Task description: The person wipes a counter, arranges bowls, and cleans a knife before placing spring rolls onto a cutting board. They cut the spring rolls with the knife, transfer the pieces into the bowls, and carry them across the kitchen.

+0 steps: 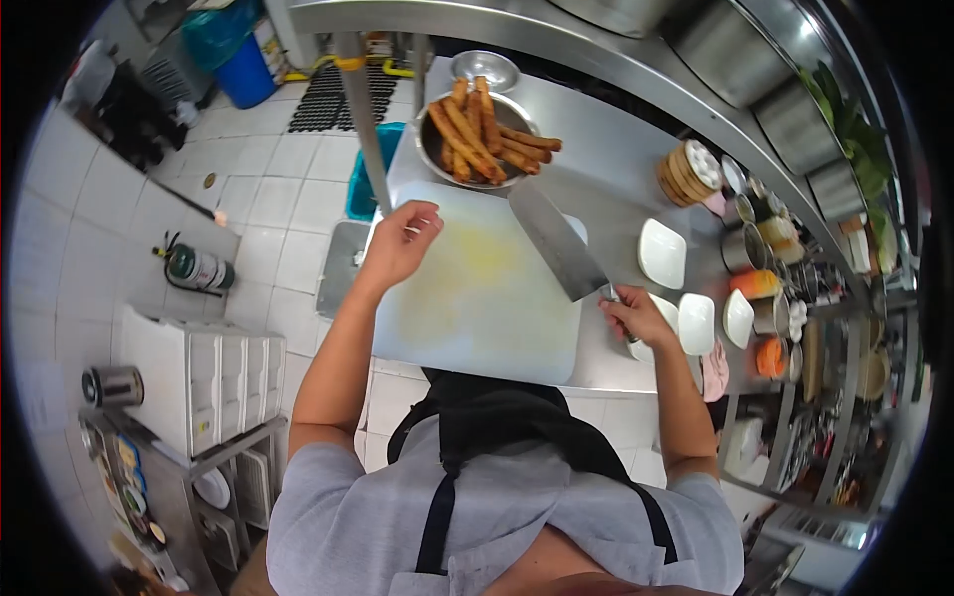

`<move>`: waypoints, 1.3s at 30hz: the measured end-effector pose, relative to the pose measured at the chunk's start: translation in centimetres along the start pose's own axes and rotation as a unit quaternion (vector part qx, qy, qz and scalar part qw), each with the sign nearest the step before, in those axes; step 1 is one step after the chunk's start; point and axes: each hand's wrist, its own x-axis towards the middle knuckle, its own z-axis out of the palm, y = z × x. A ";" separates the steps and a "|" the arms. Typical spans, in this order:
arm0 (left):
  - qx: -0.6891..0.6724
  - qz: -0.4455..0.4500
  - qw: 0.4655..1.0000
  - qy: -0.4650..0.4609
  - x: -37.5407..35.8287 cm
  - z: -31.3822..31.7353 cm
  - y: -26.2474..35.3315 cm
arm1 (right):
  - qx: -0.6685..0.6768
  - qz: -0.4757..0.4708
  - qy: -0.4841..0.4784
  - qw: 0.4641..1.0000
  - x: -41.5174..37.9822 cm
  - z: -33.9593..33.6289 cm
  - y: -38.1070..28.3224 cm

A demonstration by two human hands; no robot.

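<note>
My right hand [638,316] is closed round the handle of a broad-bladed cleaver [558,244]. The blade points away from me, up and to the left, over the right part of a white cutting board [477,338]. Above the board's left edge is my left hand [402,238], fingers loosely curved, with nothing visible in it. Beyond the board stands a metal bowl [429,149] piled with long golden-brown fried dough sticks [467,131], some jutting over its rim. Yellowish stains mark the board's surface.
White dishes [662,254] stand on the steel counter at right, near stacked bamboo steamers [686,175] and several sauce containers [757,285]. A smaller metal bowl [485,70] sits behind the dough sticks. Overhead runs a steel shelf [477,18]. A table post [364,129] rises at left.
</note>
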 end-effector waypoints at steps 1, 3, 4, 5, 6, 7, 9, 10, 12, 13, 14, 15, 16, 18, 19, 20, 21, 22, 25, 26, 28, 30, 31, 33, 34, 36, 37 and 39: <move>-0.005 0.003 1.000 -0.001 0.8 0.3 0.2 | 0.106 -0.018 -0.012 0.994 -0.8 1.0 0.7; -0.038 0.012 0.999 -0.002 2.0 1.4 -0.2 | 0.246 0.028 -0.045 0.968 -2.4 2.2 1.6; -0.065 0.018 0.998 0.006 2.3 2.0 -0.2 | 0.300 0.028 -0.063 0.952 -3.0 2.6 2.0; -0.072 0.008 0.997 -0.007 2.4 2.6 -0.1 | 0.310 0.029 -0.054 0.949 -3.6 3.0 2.5; -0.069 0.011 0.997 -0.026 2.4 3.3 0.0 | 0.340 0.019 -0.064 0.938 -4.3 3.2 3.1; -0.088 0.013 0.996 -0.028 2.5 4.2 -0.1 | 0.373 0.007 -0.069 0.925 -5.2 3.5 3.8; -0.086 0.000 0.994 -0.062 2.4 6.1 0.1 | 0.409 -0.006 -0.043 0.912 -7.3 3.2 5.6; -0.090 0.001 0.993 -0.075 2.4 7.3 0.3 | 0.426 -0.017 -0.034 0.904 -8.5 2.8 6.8; -0.085 0.002 0.990 -0.114 1.7 10.8 1.9 | 0.468 -0.036 0.018 0.883 -11.4 1.8 9.4; -0.076 0.003 0.988 -0.136 1.1 12.7 3.4 | 0.490 -0.053 0.046 0.869 -13.2 1.4 10.8; -0.079 0.013 0.981 -0.177 0.5 15.1 4.4 | 0.509 -0.070 0.074 0.855 -15.1 0.8 12.3; -0.095 0.015 0.975 -0.201 0.0 17.3 5.2 | 0.530 -0.076 0.107 0.838 -16.7 0.4 13.8; -0.109 0.015 0.969 -0.220 -0.5 19.8 5.9 | 0.543 -0.083 0.136 0.824 -18.7 -0.3 15.9; -0.097 0.023 0.956 -0.278 -1.7 25.7 7.5 | 0.568 -0.095 0.214 0.789 -22.0 -1.7 20.3; -0.090 0.041 0.944 -0.315 -2.6 28.9 8.5 | 0.573 -0.082 0.272 0.769 -23.5 -2.3 21.9; -0.084 0.059 0.932 -0.347 -3.7 32.4 9.5 | 0.578 -0.090 0.279 0.762 -24.8 -3.0 23.7; -0.090 0.077 0.915 -0.385 -4.8 36.1 10.4 | 0.589 -0.081 0.319 0.738 -26.4 -3.6 25.7; -0.096 0.093 0.898 -0.420 -6.0 40.3 11.5 | 0.599 -0.068 0.355 0.714 -27.9 -4.5 27.5; 0.063 0.228 0.869 -0.435 -8.1 52.4 13.4 | 0.619 -0.052 0.395 0.677 -30.5 -6.0 32.6; 0.135 0.340 0.838 -0.405 -8.0 56.5 13.0 | 0.638 -0.041 0.403 0.655 -31.0 -6.5 34.0; 0.277 0.390 0.798 -0.367 -8.6 62.7 14.0 | 0.671 -0.054 0.395 0.625 -30.9 -6.9 36.4; 0.362 0.410 0.754 -0.364 -7.9 68.2 12.6 | 0.698 -0.067 0.386 0.599 -30.3 -7.5 38.1; 0.438 0.426 0.708 -0.354 -8.0 69.9 12.5 | 0.709 -0.065 0.376 0.593 -29.7 -8.0 38.6; 0.475 0.459 0.668 -0.343 -8.7 71.4 11.9 | 0.726 -0.070 0.359 0.582 -28.4 -8.6 39.1; 0.502 0.488 0.633 -0.330 -9.2 72.0 12.1 | 0.734 -0.075 0.357 0.572 -27.7 -9.1 39.3; 0.494 0.459 0.633 -0.381 -9.3 72.5 12.4 | 0.725 -0.074 0.360 0.582 -25.8 -9.7 39.7; 0.481 0.423 0.640 -0.425 -9.5 72.6 12.8 | 0.733 -0.077 0.358 0.573 -24.7 -9.9 39.8; 0.475 0.359 0.661 -0.457 -9.7 73.2 13.9 | 0.726 -0.082 0.372 0.573 -22.7 -10.5 39.8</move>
